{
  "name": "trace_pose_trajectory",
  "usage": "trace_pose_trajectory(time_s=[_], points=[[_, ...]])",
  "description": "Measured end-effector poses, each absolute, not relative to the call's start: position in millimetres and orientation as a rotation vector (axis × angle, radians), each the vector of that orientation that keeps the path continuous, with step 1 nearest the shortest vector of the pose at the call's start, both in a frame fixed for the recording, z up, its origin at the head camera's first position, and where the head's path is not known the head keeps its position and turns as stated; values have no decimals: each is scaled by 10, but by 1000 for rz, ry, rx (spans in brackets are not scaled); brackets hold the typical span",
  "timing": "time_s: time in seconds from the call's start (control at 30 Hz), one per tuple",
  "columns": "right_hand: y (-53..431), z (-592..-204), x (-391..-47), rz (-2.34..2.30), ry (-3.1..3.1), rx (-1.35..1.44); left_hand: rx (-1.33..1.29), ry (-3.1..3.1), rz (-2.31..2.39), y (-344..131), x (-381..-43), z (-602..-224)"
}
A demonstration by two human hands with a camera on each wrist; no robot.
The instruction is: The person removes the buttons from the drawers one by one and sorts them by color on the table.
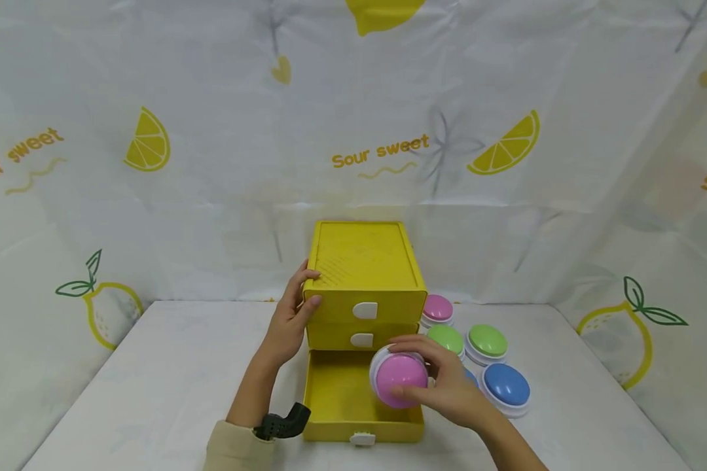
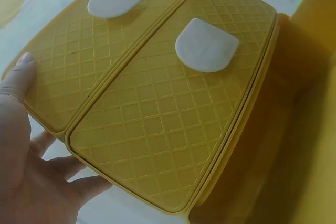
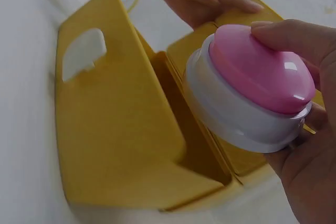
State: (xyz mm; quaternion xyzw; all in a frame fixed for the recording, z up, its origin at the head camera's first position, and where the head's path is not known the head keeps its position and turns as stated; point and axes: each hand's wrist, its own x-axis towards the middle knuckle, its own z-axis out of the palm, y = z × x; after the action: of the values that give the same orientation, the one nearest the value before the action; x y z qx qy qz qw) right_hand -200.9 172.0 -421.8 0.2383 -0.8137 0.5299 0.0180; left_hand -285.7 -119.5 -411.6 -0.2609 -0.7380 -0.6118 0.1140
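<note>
My right hand (image 1: 448, 379) grips a pink push button (image 1: 402, 381) with a white base, holding it tilted above the pulled-out bottom drawer (image 1: 336, 392). In the right wrist view the thumb lies on the pink dome (image 3: 262, 72) and the fingers go round behind the white base. A yellow three-drawer cabinet (image 1: 365, 255) stands at the centre, its upper two drawers pushed in. My left hand (image 1: 285, 327) holds the cabinet's left side near the top. In the left wrist view its thumb presses the front edge and the other fingers lie along the side.
To the right of the cabinet several more buttons sit on the white table (image 1: 182, 392): a pink one (image 1: 438, 309), two green ones (image 1: 488, 341), a blue one (image 1: 507, 386) and another blue one partly hidden by my right hand. Behind hangs a lemon-print cloth (image 1: 224, 163).
</note>
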Motion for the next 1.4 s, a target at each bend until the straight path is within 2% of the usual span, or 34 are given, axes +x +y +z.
trace_pose_trajectory(time_s=[0.33,0.83,1.07,1.4], points=[[2331,-4031,-2169,1631,-2373,683,-763,-2166,-1805,-1197,-2863,-4117],[2937,-4085,-2852,1475,-2529,162,-743,-2178,-1812,-1183,-2870,-4134],[3060,-4125,-3089,1572,-2529,-52,-757,-2167,-1812,-1188,-2875,-4139],[3112,-4163,-3400,1565,-2592,-150,-752,-2168,-1820,-1204,-2861,-4128]])
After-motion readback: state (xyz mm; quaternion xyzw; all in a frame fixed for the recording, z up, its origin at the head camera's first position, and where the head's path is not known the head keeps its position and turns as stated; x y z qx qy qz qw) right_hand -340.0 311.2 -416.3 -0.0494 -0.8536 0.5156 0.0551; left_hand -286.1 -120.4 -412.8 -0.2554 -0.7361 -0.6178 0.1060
